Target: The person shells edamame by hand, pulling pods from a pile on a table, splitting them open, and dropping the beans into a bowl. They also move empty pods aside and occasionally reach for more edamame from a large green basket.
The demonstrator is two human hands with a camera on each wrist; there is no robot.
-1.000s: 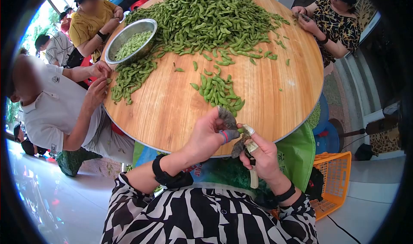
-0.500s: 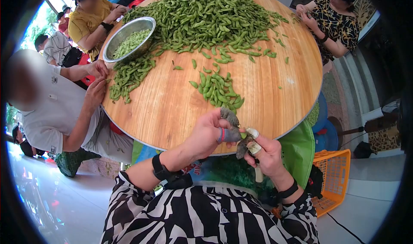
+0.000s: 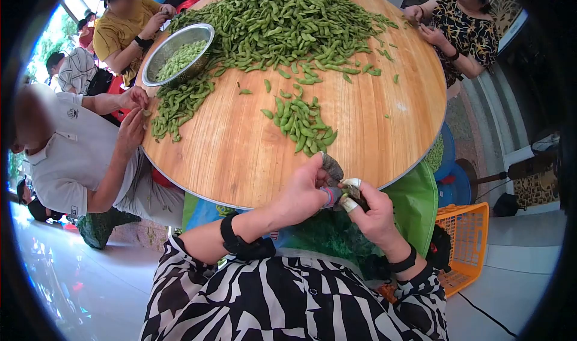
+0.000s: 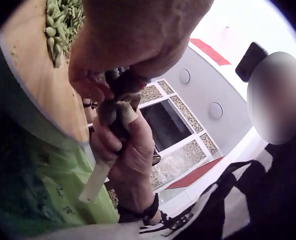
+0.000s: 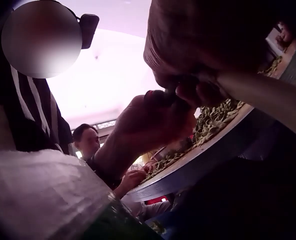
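Close together at the table's near edge, both hands work on a small green soybean pod point(image 3: 344, 197), mostly hidden by the fingers. My left hand point(image 3: 300, 189), with grey covers on its thumb and a finger, pinches it from the left. White wraps band the thumb and forefinger of my right hand point(image 3: 377, 213), whose fingertips meet the left ones. In the left wrist view a flat pale handle point(image 4: 95, 183) sticks out below the right hand's curled fingers; its other end is hidden. A small heap of pods point(image 3: 303, 124) lies just beyond the hands.
On the round wooden table point(image 3: 228, 155) rises a large pod pile point(image 3: 282, 25). A metal colander point(image 3: 204, 52) of shelled beans stands at its left. People sit around the table. At the lower right are an orange crate point(image 3: 472, 245) and a blue tub point(image 3: 451, 188).
Both hands stay together and shift slightly right. The right hand has turned, so the pale handle below it no longer shows in the head view, and its white-wrapped thumb now faces up.
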